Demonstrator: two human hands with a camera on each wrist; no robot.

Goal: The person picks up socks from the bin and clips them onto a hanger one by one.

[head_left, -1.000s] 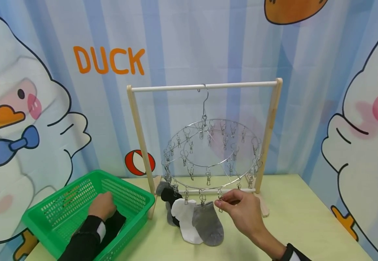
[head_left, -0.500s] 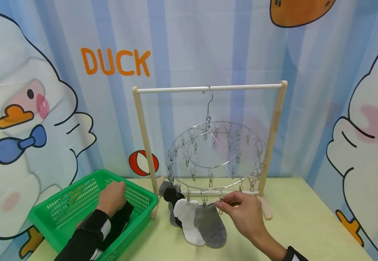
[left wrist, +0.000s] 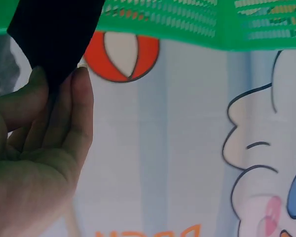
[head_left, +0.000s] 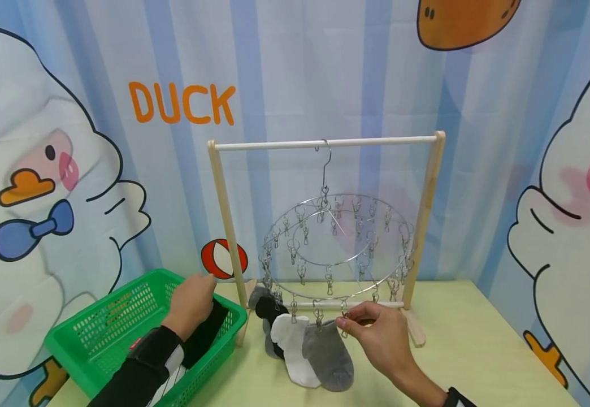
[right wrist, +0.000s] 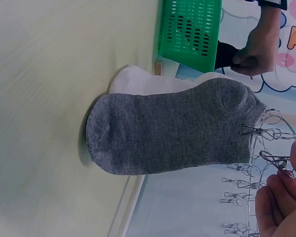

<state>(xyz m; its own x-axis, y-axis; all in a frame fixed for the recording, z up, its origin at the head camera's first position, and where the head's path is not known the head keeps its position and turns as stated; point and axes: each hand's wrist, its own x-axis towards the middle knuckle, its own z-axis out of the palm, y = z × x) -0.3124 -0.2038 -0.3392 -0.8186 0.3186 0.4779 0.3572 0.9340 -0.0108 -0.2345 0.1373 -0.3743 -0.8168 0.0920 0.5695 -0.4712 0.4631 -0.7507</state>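
Note:
Over the green basket [head_left: 137, 294], my left hand [head_left: 191, 305] pinches a black sock [head_left: 205, 333] by one end, and the rest hangs down into the basket. The left wrist view has the black sock [left wrist: 59, 39] between thumb and fingertips. My right hand [head_left: 384, 333] pinches a metal clip [right wrist: 276, 159] on the front rim of the round wire hanger [head_left: 300, 291]. Beside that clip a grey sock [head_left: 329, 356] hangs from another clip. A white sock [head_left: 295, 353] hangs to its left, with black and grey socks [head_left: 269, 308] further left.
The hanger hooks onto the white bar [head_left: 274, 145] of a wooden stand [head_left: 224, 217] on the pale yellow table [head_left: 458, 350]. Many bare clips dangle from its rings. A red item [head_left: 135, 342] lies in the basket. A duck-print curtain [head_left: 295, 68] stands behind.
My left hand has risen and moved right within the basket, drawing the black sock up. The right hand stays at the same clip. The head view has shifted slightly.

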